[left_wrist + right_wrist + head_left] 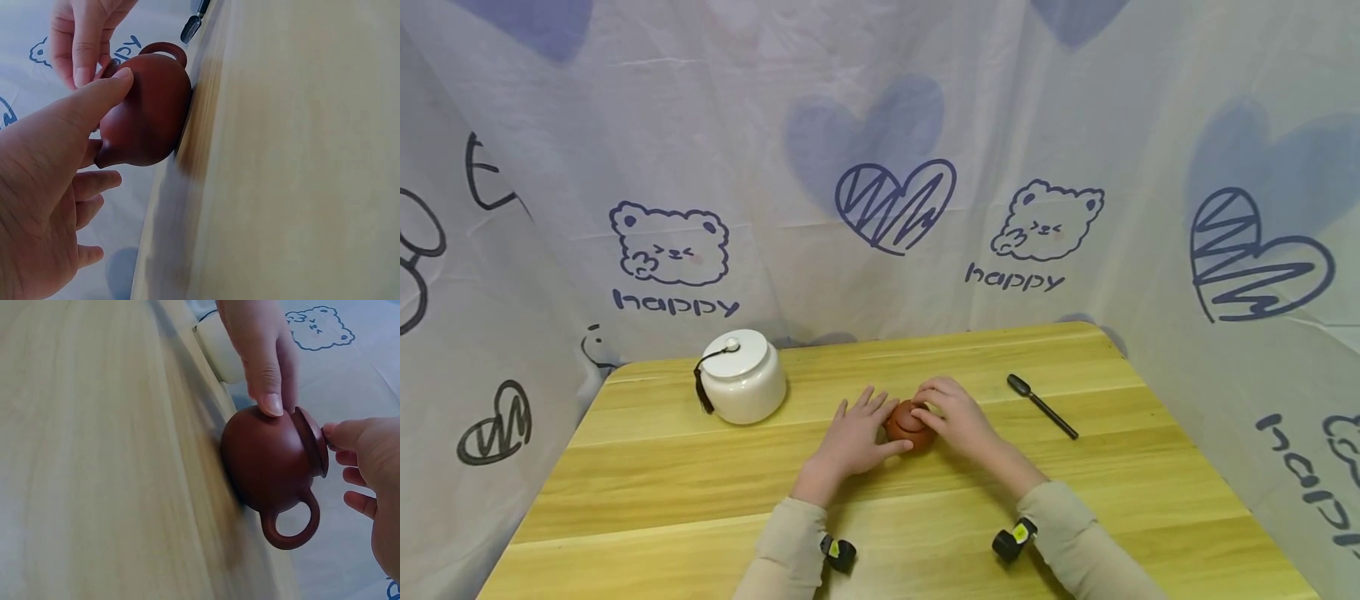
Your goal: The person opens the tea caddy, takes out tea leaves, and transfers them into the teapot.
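A small reddish-brown clay teapot [919, 442] sits on the wooden table, between both hands. My left hand [852, 439] steadies it at the spout side, thumb on one flank and forefinger round the far one, other fingers spread. The short spout [107, 156] points toward that palm in the left wrist view. My right hand [957, 417] pinches the knob of the teapot lid [314, 444] between thumb and fingertips. In the right wrist view the lid tilts at the teapot's mouth, with a gap along one side. The looped handle [291, 542] is on the right hand's side.
A white lidded jar [745, 387] with a black tassel stands at the back left of the table [647, 492]. To the right of the hands lies a small black scoop [1041, 404]. Printed white cloth [760, 125] surrounds the table's back and sides.
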The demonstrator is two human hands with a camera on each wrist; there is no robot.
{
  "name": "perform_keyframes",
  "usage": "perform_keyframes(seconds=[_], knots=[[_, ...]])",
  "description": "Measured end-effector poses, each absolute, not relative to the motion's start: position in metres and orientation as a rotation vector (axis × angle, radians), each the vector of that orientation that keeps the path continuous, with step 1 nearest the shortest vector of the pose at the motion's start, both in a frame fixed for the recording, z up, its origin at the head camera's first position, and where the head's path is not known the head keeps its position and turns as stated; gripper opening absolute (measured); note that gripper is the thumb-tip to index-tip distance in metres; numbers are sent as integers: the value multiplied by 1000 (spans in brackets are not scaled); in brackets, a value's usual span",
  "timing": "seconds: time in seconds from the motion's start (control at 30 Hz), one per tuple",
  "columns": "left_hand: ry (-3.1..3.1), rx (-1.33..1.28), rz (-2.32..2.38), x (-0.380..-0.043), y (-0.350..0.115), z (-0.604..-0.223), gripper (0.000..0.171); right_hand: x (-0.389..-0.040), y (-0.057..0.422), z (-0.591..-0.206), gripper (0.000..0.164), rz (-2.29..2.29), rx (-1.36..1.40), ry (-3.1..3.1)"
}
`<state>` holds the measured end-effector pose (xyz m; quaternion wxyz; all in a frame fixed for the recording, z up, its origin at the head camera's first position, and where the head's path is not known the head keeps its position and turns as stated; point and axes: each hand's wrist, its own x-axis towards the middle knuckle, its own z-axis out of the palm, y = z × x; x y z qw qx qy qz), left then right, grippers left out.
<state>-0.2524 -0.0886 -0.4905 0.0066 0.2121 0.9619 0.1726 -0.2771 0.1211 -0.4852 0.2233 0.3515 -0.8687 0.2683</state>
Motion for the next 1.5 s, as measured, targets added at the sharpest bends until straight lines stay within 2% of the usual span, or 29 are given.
perform_keyframes(seconds=[0.57,1.07,1.5], knots=[[2996,664,562,-251,-87,-494,80,-273,150,-474,15,739,922,-2204],[2965,675,642,-252,-88,-496,82,-270,196,-483,17,772,654,-2273],[2952,668,654,-252,-87,-495,81,-276,208,-504,14,760,626,-2410]])
